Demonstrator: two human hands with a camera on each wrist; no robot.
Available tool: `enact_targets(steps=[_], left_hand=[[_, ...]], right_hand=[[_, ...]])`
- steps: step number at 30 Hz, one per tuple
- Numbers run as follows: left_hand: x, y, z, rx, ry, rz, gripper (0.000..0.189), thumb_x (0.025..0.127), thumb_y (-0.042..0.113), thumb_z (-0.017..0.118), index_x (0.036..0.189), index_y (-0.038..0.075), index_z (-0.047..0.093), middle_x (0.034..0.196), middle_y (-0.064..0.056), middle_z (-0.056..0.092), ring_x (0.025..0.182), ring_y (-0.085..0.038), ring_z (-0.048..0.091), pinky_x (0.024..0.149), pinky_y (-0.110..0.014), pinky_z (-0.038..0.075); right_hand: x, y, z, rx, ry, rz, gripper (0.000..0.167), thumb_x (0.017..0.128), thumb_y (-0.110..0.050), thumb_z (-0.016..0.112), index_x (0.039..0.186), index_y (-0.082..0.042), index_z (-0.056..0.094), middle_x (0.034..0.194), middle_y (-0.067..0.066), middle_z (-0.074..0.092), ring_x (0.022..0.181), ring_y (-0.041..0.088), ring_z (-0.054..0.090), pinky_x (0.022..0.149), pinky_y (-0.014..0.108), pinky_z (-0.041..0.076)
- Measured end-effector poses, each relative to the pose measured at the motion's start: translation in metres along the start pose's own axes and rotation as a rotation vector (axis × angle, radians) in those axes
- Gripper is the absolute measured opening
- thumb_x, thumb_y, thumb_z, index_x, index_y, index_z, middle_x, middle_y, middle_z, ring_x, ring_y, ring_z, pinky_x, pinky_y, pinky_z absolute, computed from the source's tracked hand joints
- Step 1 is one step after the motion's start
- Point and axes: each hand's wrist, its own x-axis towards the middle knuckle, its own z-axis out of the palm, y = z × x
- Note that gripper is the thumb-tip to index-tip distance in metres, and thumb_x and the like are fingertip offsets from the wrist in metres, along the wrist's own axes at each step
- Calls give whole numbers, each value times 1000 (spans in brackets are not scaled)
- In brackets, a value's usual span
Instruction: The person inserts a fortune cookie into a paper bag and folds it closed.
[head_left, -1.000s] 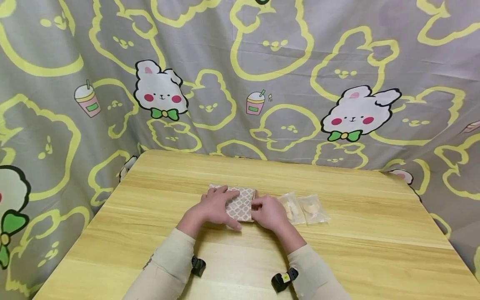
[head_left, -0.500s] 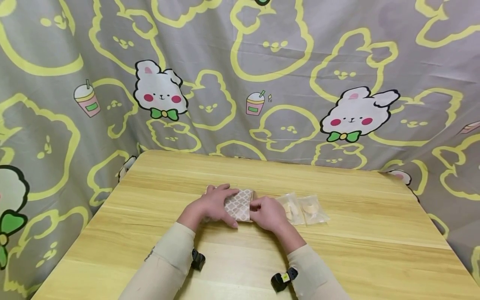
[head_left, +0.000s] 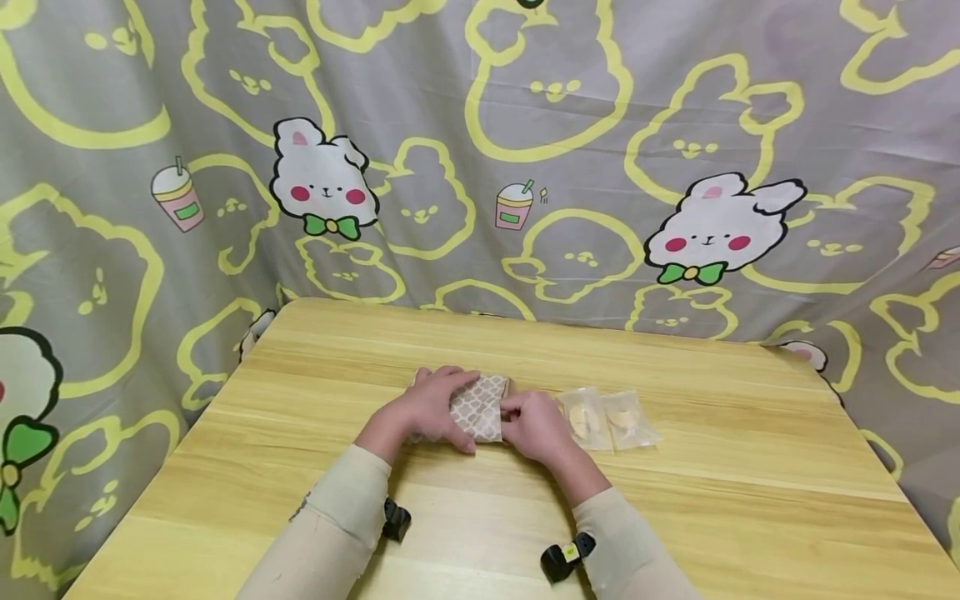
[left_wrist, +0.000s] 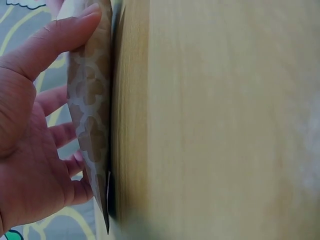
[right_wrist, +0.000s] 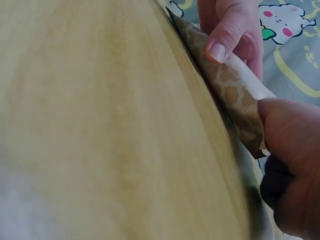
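Note:
In the head view, a small paper bag with a brown-and-white lattice pattern point(head_left: 480, 408) lies flat on the table, its opening turned right. My left hand point(head_left: 431, 408) spans it from above and grips it, thumb at the near edge and fingers at the far edge. In the left wrist view the thumb and fingers of the left hand point(left_wrist: 40, 125) hold the bag point(left_wrist: 90, 110), which bulges slightly. My right hand point(head_left: 538, 425) has its fingertips in the bag's mouth. In the right wrist view the bag point(right_wrist: 232, 90) hides the fingertips of the right hand point(right_wrist: 295, 145), and whatever they touch.
Just right of my right hand, two clear packets lie side by side, a left packet point(head_left: 587, 419) and a right packet point(head_left: 630, 419), each with a pale round piece inside. The wooden table point(head_left: 337, 350) meets a patterned curtain point(head_left: 450, 108) at its back edge.
The bag and my left hand have shifted slightly left. My right hand's fingertips stay in the bag's mouth with little visible motion.

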Motion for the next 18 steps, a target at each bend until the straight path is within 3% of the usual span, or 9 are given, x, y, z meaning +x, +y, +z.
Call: enact_targets(steps=[3,10,15,18], left_hand=[[1,-1,0,-12,-2,10,112,55,33,99,152,23,45,149,-5,41,122,-32,34,97,-48,40],[2,-2,1,-8,11,22,113,53,33,100,152,25,46,147,-4,42,122,-31,35,97,-48,38],[2,-2,0,62,17,24,115,52,40,99,152,27,45,145,-2,45,123,-31,35,97,-50,31],[2,-2,0,86,12,30,117,51,41,99,153,27,42,144,-2,45,126,-32,34,99,-52,27]], right_hand=[[1,1,1,12,-48,-17,38,74,-2,69,55,-22,42,51,-15,30,51,5,35,48,25,28],[2,1,-2,-17,-151,-52,26,82,-16,74,64,-23,55,54,-14,41,54,7,44,52,28,38],[2,3,-2,51,-163,-65,14,83,-17,77,84,-21,63,56,-13,40,52,4,40,50,26,33],[2,4,-3,92,-149,-66,17,84,-17,78,93,-21,64,58,-13,41,52,3,40,50,25,33]])
